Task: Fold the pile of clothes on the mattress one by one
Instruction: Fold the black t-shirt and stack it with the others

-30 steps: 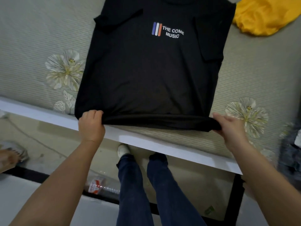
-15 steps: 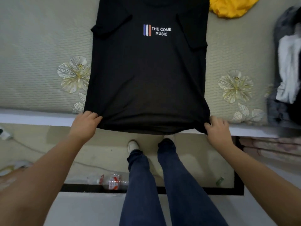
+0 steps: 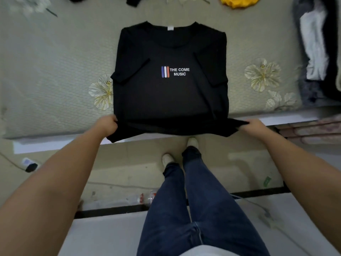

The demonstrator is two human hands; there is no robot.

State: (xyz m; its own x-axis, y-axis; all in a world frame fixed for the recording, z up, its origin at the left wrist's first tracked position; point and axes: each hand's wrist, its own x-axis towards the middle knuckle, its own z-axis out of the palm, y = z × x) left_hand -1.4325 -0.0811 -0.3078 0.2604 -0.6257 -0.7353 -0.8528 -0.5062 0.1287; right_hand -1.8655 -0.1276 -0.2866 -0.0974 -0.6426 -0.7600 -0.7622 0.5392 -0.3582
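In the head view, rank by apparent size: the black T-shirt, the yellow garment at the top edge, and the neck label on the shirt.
1. black T-shirt, by far the largest.
2. yellow garment; cut off by the frame's top edge and farther away, so its true size is uncertain.
3. neck label, a tiny white tab.

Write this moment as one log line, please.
black T-shirt flat on mattress | sleeves folded in | left hand, right hand grip hem

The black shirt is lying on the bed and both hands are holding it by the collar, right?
Not the collar. In the head view, the left hand and right hand each grip a bottom corner of the black shirt; its collar lies at the far end on the bed.
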